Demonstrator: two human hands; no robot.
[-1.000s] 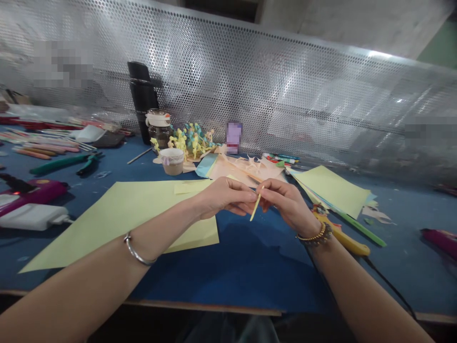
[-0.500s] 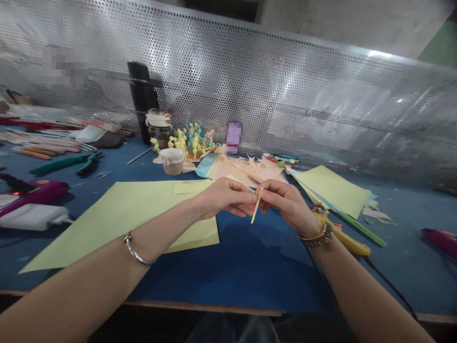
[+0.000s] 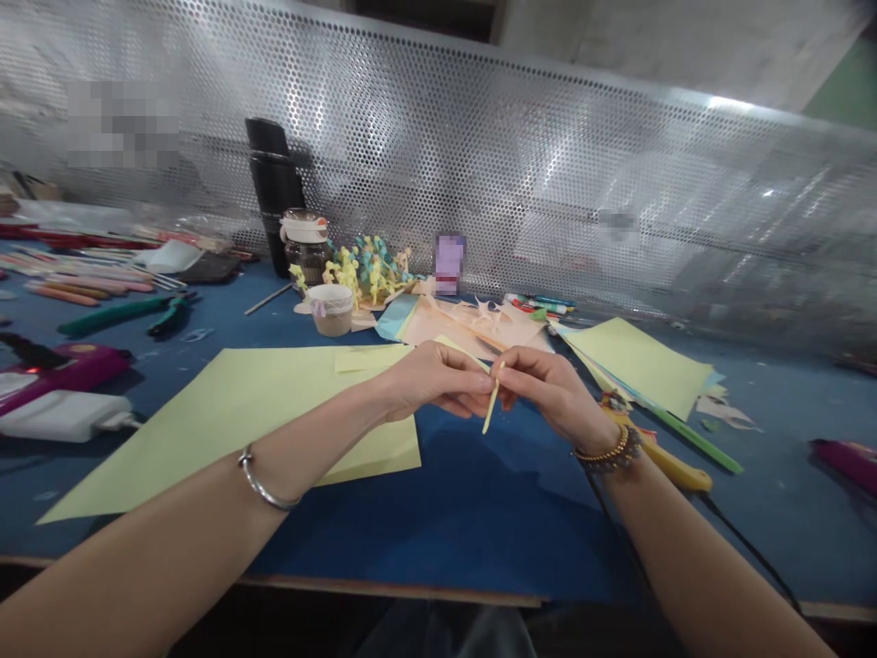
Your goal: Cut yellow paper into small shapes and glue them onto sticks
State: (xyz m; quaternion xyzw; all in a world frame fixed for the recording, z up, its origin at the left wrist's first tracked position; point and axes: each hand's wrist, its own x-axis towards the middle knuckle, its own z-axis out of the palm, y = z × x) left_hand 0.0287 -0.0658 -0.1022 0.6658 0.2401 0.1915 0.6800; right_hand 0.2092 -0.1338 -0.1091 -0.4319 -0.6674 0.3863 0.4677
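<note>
A thin pale-yellow paper strip (image 3: 491,408), narrow like a rolled stick, slants between my fingertips above the blue table. My left hand (image 3: 449,379) pinches it from the left side with thumb and fingers. From the right, my right hand (image 3: 544,384) pinches its upper part, and the lower end hangs free. Beneath my left forearm lies a large yellow paper sheet (image 3: 226,411), with a small folded yellow piece (image 3: 363,359) on its far edge. A yellow-handled corded tool (image 3: 668,463) rests beside my right wrist.
Paper flowers (image 3: 370,270), a small cup (image 3: 331,311), a jar (image 3: 306,251) and a black flask (image 3: 274,192) stand at the back. Yellow sheets (image 3: 637,361) and a green pen-like tool (image 3: 699,440) lie right; green pliers (image 3: 123,315) and a white plug (image 3: 65,416) lie left.
The paper strip's lower end has shifted very slightly downward. Both hands keep nearly the same pinch and place.
</note>
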